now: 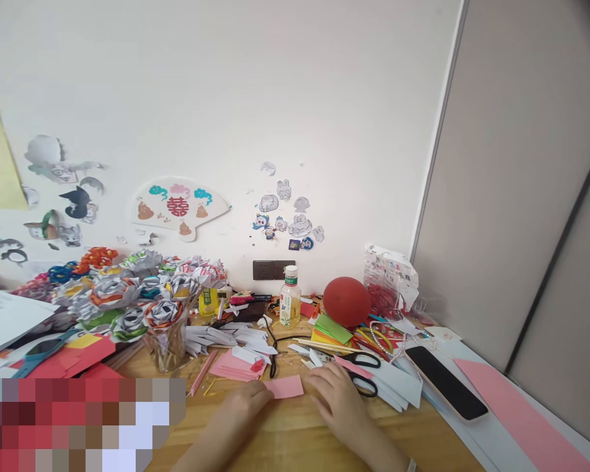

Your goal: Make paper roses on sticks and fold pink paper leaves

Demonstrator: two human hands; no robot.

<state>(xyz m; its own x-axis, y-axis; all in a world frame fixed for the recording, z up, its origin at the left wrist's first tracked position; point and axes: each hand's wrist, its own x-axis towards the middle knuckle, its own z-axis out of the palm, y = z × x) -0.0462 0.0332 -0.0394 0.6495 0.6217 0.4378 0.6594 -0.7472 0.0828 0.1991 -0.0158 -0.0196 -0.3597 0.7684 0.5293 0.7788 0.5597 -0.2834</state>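
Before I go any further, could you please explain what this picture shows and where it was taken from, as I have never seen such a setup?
There is no machine here: these are a person's bare hands, seen by a camera worn on that person's head, looking forward and down. The left hand touches one end of a small pink paper; whether it grips is unclear. The right hand is open near the other end. Around them on the wooden table lie paper flowers, a bottle, a red balloon, scissors and a phone.
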